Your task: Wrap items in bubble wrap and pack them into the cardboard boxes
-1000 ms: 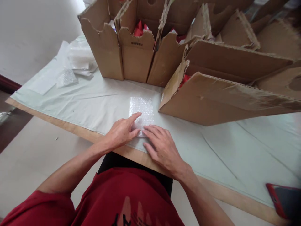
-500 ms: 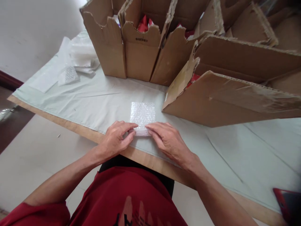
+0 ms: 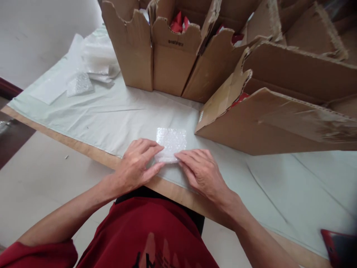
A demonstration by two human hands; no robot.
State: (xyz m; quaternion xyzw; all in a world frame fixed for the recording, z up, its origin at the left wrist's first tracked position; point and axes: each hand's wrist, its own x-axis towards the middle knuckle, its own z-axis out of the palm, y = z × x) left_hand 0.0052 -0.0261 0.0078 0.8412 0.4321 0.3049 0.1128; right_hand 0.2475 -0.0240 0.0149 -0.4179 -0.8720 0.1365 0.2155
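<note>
A small piece of clear bubble wrap [image 3: 171,138] lies flat on the cloth-covered table near its front edge, its near end folded over into a thick strip. My left hand [image 3: 141,160] holds the left end of that fold, fingertips on top and thumb at the front edge, with a gap between them. At the right end, my right hand [image 3: 199,169] pinches the fold between thumb and bent fingers. Whether anything lies inside the fold, I cannot tell.
Tall cardboard boxes [image 3: 173,67] line the back, some with red packets [image 3: 177,23] inside. A longer cardboard box [image 3: 279,123] stands at right. Bubble wrap pouches [image 3: 96,56] are heaped at the back left. A dark, red-edged device [image 3: 338,245] sits at bottom right.
The folded strip has turned away from me, so less flat wrap shows beyond it. My left thumb has spread away from the fingers. The view has shifted slightly.
</note>
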